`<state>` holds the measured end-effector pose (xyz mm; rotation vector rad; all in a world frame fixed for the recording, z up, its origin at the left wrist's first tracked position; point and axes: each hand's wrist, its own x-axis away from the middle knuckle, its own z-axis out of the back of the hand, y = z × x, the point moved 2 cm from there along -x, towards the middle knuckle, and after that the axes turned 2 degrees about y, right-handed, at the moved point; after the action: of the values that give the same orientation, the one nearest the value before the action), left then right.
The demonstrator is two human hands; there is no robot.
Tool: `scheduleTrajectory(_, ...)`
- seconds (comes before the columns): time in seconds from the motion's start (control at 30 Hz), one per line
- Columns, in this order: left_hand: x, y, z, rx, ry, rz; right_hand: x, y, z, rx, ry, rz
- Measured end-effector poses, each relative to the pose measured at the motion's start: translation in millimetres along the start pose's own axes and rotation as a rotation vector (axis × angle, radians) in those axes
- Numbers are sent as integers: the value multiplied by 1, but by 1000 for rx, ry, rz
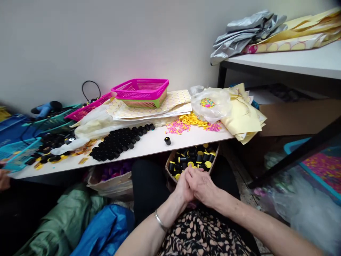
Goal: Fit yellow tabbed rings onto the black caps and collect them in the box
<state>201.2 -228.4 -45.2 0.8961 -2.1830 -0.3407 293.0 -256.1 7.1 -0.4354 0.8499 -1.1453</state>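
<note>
- Cardboard box (pixel 168 165), one, sits under the bench's (pixel 151 145) front edge, just beyond the hands, and is filled with black-and-yellow caps (pixel 192 158), too heaped to count
- Left hand (pixel 183 187) and right hand (pixel 203 185) are clasped together over the lap, fingers folded shut, the right laid over the left; whether anything small lies between them cannot be seen
- One silver bracelet (pixel 160 221) circles the left wrist
- One lone black cap (pixel 167 140) stands upright near the bench's front edge, above the box
- A tight block of black caps (pixel 119 140), several dozen, spreads left of it along the middle of the bench
- Yellow rings (pixel 192 120) and pink beads (pixel 176 127) lie in two loose piles towards the right end
- One clear plastic bag (pixel 211 105) rests beside a stack of cream sheets (pixel 243 119) at the right corner
- One pink basket (pixel 141 89) stands at the back edge on printed sheets
- Another person's hand (pixel 3 179) shows at the left end of the bench
</note>
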Motion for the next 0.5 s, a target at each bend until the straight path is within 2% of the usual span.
scheduleTrajectory(0.03, 5, 10, 2, -63, 51, -89, -8, -11, 0, 56, -38, 62)
scheduleTrajectory(0.1, 20, 38, 8, -208, 168, -368, -23, -32, 11, 283, -57, 219)
scheduleTrajectory(0.17, 37, 66, 12, -276, 222, -604, -37, -54, 27, 537, 36, 395)
scheduleTrajectory(0.2, 44, 77, 15, -255, 213, -641, -42, -66, 33, 603, 97, 488)
scheduleTrajectory(0.27, 49, 93, 21, -135, 130, -594, -47, -89, 38, 629, 180, 653)
scheduleTrajectory(0.37, 40, 97, 39, 45, -7, -431, -38, -114, 22, 540, 225, 784)
scheduleTrajectory(0.43, 32, 90, 55, 126, -28, -408, -28, -121, 4, 409, 247, 804)
scheduleTrajectory(0.5, 28, 78, 65, 124, -18, -414, -23, -120, -16, 256, 221, 726)
